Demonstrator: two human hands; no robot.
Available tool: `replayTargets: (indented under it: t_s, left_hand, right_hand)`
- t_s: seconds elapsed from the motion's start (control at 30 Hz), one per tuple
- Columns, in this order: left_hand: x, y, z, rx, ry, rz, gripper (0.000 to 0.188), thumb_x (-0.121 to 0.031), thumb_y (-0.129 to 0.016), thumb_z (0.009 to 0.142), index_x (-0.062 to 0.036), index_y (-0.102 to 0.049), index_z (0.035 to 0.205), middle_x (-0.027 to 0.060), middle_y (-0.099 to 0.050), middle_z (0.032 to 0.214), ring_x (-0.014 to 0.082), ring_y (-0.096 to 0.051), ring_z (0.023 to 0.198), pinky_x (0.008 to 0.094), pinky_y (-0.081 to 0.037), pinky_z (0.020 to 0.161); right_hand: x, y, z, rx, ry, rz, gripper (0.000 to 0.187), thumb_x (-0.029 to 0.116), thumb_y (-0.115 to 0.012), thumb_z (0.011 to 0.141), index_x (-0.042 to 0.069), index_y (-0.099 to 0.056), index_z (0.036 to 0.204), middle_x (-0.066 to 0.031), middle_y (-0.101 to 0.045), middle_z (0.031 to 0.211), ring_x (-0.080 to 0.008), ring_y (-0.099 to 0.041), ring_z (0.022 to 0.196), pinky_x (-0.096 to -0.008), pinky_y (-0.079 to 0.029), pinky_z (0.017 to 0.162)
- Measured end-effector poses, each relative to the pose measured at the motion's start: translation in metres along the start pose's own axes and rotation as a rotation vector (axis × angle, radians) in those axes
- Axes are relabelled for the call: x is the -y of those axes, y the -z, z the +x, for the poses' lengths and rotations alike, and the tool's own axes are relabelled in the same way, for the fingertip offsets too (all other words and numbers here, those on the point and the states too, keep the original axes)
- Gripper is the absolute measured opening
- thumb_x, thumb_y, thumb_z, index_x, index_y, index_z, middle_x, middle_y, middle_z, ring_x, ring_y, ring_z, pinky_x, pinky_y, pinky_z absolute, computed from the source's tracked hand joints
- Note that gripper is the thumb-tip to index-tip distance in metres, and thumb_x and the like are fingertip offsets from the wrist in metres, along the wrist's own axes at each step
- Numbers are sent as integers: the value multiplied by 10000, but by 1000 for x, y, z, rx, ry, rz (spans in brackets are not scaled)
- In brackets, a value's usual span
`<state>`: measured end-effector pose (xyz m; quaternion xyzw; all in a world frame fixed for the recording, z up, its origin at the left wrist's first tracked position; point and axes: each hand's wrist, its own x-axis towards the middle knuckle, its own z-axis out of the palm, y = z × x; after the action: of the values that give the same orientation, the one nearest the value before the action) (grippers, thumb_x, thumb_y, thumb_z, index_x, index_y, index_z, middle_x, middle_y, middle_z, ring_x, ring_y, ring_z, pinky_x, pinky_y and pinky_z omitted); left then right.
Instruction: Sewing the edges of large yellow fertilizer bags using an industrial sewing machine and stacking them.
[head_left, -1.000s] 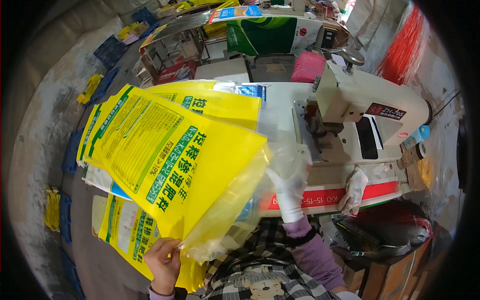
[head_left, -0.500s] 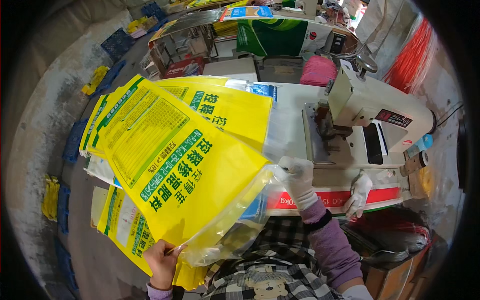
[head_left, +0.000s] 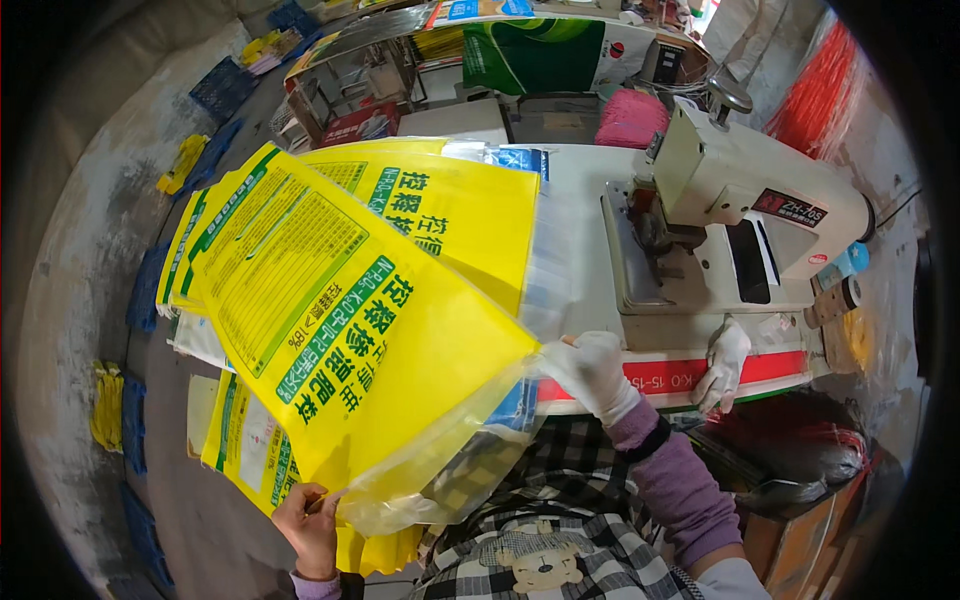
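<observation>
Yellow bag [head_left: 440, 345]: slants over stacked yellow bags [head_left: 490, 215] at the left end of the table [head_left: 585, 185], its mouth reaching past the front edge
Bag's feel: probably light, limp and apt to slide
Clear liner [head_left: 395, 512]: thin film along the mouth, likely slippery and easily torn
Mouth corners: the best hold, both layers together
Left hand [head_left: 308, 522]: bare, thumb and forefinger pinching the lower corner
Right hand [head_left: 592, 376]: gloved, fingers closed on film at the other corner
Sewing machine [head_left: 740, 185]: toward the table's right end
White glove [head_left: 722, 368]: at the front edge
</observation>
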<state>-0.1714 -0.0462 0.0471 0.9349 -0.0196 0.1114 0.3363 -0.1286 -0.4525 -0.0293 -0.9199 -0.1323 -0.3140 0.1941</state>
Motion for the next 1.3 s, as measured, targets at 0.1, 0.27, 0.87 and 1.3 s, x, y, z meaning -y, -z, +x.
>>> replayTargets:
  t_s: [0.1, 0.27, 0.87, 1.3]
  left_hand:
    - [1, 5, -1, 129, -263, 69, 280, 65, -798, 612, 3, -625, 824, 103, -587, 650, 172, -626, 576, 276, -486, 514]
    - [33, 5, -19, 154, -420, 240, 421, 51, -711, 551, -86, -702, 948, 69, -533, 625, 272, -561, 556, 351, -456, 511]
    - [-212, -168, 332, 0, -1276, 294, 269, -76, -530, 811, -83, -634, 1060, 113, -589, 930, 293, -603, 847, 381, -491, 713]
    - [-315, -407, 224, 882, -1230, -213, 242, 0, -591, 678, -119, -726, 841, 100, -679, 787, 316, -655, 781, 374, -534, 705]
  right_hand:
    - [7, 1, 4, -9, 1, 7, 90, 201, -743, 700, 138, -684, 674, -53, -537, 528, -219, -534, 464, -327, -418, 465]
    - [6, -11, 13, 267, -407, -41, 181, 202, -728, 690, 108, -709, 844, -74, -644, 730, -250, -618, 632, -331, -490, 593]
    - [58, 11, -11, -149, -998, 756, 295, 75, -493, 937, 10, -619, 1196, -152, -703, 905, -94, -630, 755, -256, -494, 654]
    - [5, 59, -154, -536, -865, 198, 317, 85, -575, 886, 74, -632, 1198, -139, -701, 908, -213, -685, 765, -306, -518, 667]
